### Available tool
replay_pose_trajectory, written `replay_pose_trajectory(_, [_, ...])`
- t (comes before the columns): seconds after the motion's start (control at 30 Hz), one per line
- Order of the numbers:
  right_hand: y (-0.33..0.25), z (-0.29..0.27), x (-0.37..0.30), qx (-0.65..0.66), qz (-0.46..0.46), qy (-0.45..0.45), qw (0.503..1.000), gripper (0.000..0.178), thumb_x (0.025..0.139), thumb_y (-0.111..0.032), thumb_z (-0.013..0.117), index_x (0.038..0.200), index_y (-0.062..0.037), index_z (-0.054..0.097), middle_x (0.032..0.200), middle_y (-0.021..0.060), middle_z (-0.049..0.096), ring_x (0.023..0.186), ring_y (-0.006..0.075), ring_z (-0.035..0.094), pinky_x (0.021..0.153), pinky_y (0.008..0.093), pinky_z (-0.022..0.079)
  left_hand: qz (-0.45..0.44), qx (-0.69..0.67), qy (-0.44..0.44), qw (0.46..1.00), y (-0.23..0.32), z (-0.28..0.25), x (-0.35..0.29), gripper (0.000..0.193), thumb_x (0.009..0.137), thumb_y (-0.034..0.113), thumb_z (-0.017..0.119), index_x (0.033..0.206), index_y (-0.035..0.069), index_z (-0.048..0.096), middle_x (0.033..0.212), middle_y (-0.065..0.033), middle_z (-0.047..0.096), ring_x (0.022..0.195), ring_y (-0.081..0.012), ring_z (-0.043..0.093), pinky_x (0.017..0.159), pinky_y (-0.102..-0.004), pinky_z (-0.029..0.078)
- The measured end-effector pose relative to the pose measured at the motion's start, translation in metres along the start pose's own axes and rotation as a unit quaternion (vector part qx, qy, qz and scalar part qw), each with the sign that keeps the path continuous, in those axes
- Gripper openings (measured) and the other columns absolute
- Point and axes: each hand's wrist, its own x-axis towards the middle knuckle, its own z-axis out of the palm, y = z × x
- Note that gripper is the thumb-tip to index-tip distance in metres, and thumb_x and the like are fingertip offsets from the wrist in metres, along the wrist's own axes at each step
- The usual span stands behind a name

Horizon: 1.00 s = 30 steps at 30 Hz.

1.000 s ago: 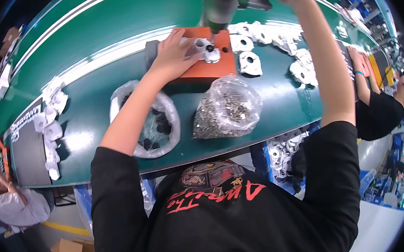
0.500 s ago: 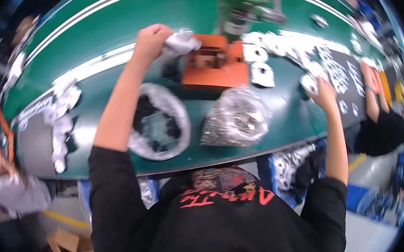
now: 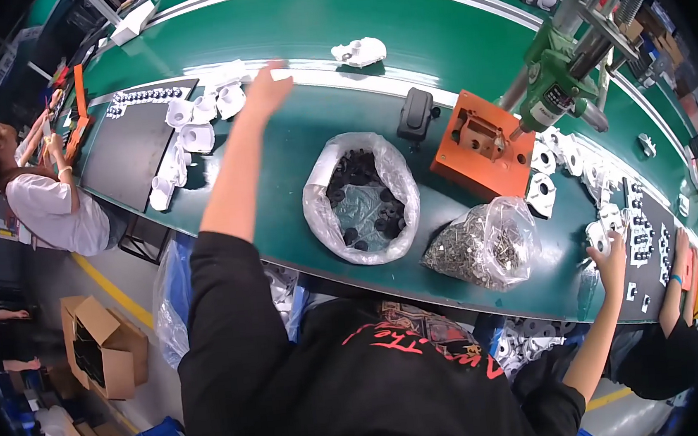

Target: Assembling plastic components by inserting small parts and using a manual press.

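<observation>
My left hand [image 3: 269, 96] is reaching over the far left of the bench, beside a row of white plastic housings [image 3: 197, 137]. Motion smears its fingers, so its grip is unclear. On the far green belt, a single white housing [image 3: 359, 52] lies to the right of that hand. At the right, my right hand [image 3: 610, 260] has its fingers curled round a white plastic housing [image 3: 597, 236], close to other white parts. An orange fixture [image 3: 477, 163] sits under a green press [image 3: 550, 92] between the hands.
A clear bag of black round parts [image 3: 321, 208] stands open mid-bench; a bag of small metal pieces [image 3: 472, 250] lies right of it. A black block [image 3: 416, 114] sits by the fixture. Co-workers sit at left [image 3: 65, 193] and right [image 3: 668, 356]. A cardboard box [image 3: 115, 346] is on the floor.
The view has swung left. My left hand has moved left, away from the orange fixture where it held a white part. My right hand stays by the white parts at the right.
</observation>
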Motion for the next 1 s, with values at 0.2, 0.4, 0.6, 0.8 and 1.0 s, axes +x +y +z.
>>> replay_pose_trajectory(0.2, [-0.023,-0.021,-0.007,0.172,0.024,-0.037,0.984,0.070,0.067,-0.010,0.073,0.129,-0.0049,0.041,0.127,0.0123,0.049,0.110,0.0272,0.049,0.095,0.0372,0.038,-0.173,0.443,0.070,0.877,-0.199,-0.085,0.000,0.057,0.077,0.041,0.056,0.132,0.029,0.047,0.132,-0.0150,0.046,0.121,-0.0352,0.044,0.095,-0.0489,0.039])
replay_pose_trajectory(0.4, [-0.080,-0.033,-0.018,0.206,-0.048,-0.051,0.976,0.082,0.067,-0.025,0.079,0.133,-0.0064,0.036,0.132,0.0136,0.045,0.122,0.0267,0.043,0.099,0.0396,0.038,0.017,0.389,-0.033,0.920,-0.270,-0.131,0.007,0.044,0.076,0.023,0.055,0.112,-0.002,0.054,0.102,-0.0273,0.059,0.095,-0.0443,0.056,0.080,-0.0500,0.045])
replay_pose_trajectory(0.6, [-0.116,-0.017,-0.034,0.224,-0.006,-0.097,0.970,0.081,0.062,-0.016,0.076,0.132,-0.0095,0.036,0.120,0.0190,0.043,0.111,0.0361,0.047,0.095,0.0400,0.042,-0.032,0.427,-0.079,0.900,-0.164,-0.110,-0.012,0.032,0.078,0.017,0.056,0.110,0.017,0.055,0.113,-0.0134,0.053,0.107,-0.0359,0.049,0.085,-0.0531,0.038])
replay_pose_trajectory(0.8, [-0.118,0.014,-0.046,0.190,-0.065,-0.054,0.978,0.079,0.065,-0.016,0.077,0.133,-0.0124,0.037,0.118,0.0167,0.046,0.110,0.0349,0.048,0.093,0.0399,0.042,-0.093,0.473,-0.071,0.873,-0.167,-0.097,-0.008,0.038,0.072,0.021,0.064,0.108,0.015,0.052,0.125,-0.0116,0.048,0.119,-0.0360,0.042,0.093,-0.0565,0.035])
replay_pose_trajectory(1.0, [-0.110,0.007,-0.050,0.208,-0.021,-0.044,0.977,0.078,0.066,-0.025,0.078,0.132,-0.0118,0.039,0.115,0.0172,0.049,0.109,0.0345,0.048,0.093,0.0397,0.041,-0.073,0.451,-0.060,0.888,-0.162,-0.098,-0.007,0.036,0.072,0.020,0.063,0.106,0.011,0.055,0.125,-0.0132,0.049,0.119,-0.0380,0.043,0.092,-0.0537,0.037])
